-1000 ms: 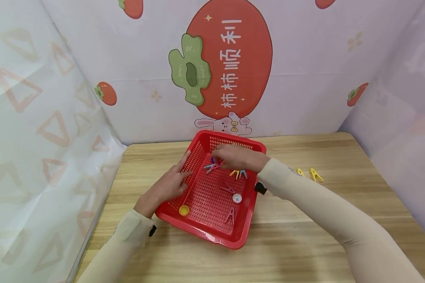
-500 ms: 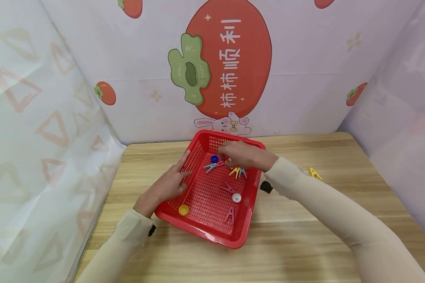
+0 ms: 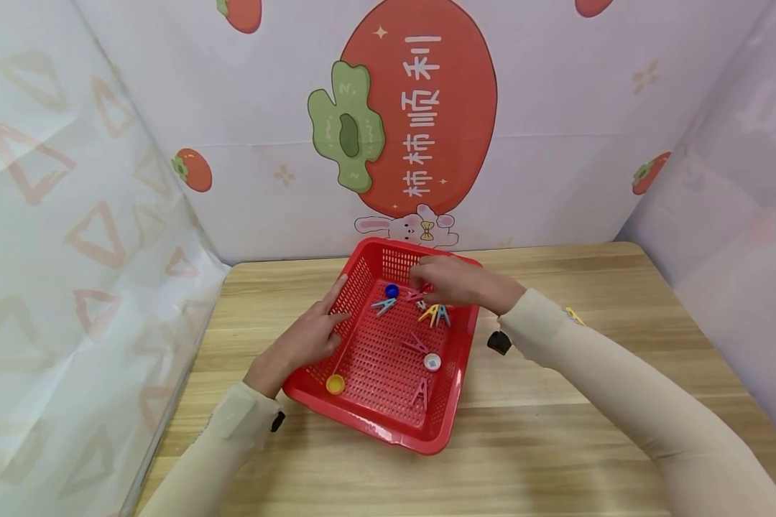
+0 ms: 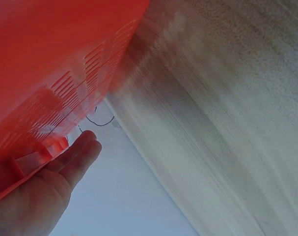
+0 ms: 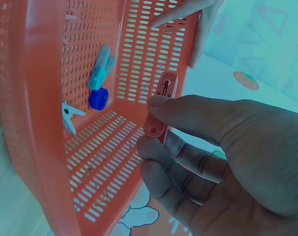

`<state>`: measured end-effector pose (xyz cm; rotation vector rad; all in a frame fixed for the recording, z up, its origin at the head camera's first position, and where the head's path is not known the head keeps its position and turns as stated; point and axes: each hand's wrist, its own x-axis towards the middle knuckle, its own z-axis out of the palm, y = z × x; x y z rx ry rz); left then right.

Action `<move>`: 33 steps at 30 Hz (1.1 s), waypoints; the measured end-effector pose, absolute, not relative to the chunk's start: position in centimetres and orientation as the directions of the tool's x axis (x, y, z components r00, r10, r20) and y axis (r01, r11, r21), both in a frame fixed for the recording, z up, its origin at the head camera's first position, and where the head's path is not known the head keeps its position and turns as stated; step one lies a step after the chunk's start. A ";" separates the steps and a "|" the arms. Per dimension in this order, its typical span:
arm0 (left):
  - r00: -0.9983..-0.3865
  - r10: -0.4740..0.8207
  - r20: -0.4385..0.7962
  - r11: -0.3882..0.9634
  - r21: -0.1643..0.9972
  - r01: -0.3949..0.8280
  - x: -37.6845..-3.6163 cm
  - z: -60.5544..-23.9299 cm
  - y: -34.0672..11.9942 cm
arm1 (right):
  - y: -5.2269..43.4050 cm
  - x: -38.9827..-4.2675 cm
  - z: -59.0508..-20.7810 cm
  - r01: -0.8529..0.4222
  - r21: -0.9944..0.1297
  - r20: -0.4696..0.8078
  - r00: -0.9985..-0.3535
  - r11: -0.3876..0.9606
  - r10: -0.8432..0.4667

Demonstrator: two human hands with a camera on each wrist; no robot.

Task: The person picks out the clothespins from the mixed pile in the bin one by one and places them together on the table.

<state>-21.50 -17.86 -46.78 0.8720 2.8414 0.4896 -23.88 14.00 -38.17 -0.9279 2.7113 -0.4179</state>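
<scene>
A red perforated plastic basket (image 3: 381,433) sits on the wooden table. My left hand (image 3: 304,334) grips its left rim, thumb inside and the other fingers along the outside, as the left wrist view shows. Over the far right part of the basket, my right hand (image 3: 449,278) pinches a red clothespin (image 5: 161,105) between thumb and fingers. Below it lie a yellow clothespin (image 3: 429,314) and a blue one. Near the back are a light blue clothespin (image 3: 384,306) and a dark blue bottle cap (image 3: 391,291). A white clothespin (image 5: 68,117) shows in the right wrist view.
Nearer the basket's front lie pink clothespins (image 3: 420,393), a white cap (image 3: 432,362) and a yellow cap (image 3: 335,385). A yellow clothespin (image 3: 574,315) on the table is partly behind the right sleeve. A printed cloth wall (image 3: 259,201) stands behind the table.
My right hand has moved right inside the basket with the red clothespin, uncovering the blue cap. The right sleeve now covers more of the yellow clothespins on the table. My left hand stays put.
</scene>
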 end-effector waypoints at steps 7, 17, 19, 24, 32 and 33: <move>-0.821 0.571 -0.012 0.776 0.335 0.535 -21.5 -46.9 -17.9 | 14.8 -23.7 -38.2 -0.574 -0.331 -0.110 -0.765 0.749 -0.635; -0.826 0.563 -0.024 0.780 0.347 0.521 -21.4 -46.9 -17.9 | 16.0 -23.2 -37.8 -0.547 -0.344 -0.099 -0.787 0.763 -0.609; -0.826 0.564 -0.022 0.779 0.345 0.523 -21.4 -46.9 -17.9 | 16.2 -23.1 -37.7 -0.543 -0.344 -0.094 -0.792 0.766 -0.604; -0.822 0.570 -0.013 0.775 0.340 0.532 -21.5 -46.9 -17.9 | 16.7 -23.0 -37.7 -0.531 -0.343 -0.093 -0.801 0.775 -0.591; -0.824 0.567 -0.017 0.778 0.342 0.528 -21.5 -46.8 -17.8 | 17.4 -22.9 -37.8 -0.509 -0.356 -0.092 -0.816 0.784 -0.571; -0.824 0.567 -0.016 0.777 0.343 0.528 -21.5 -46.8 -17.8 | 17.6 -22.9 -37.8 -0.509 -0.354 -0.090 -0.816 0.784 -0.571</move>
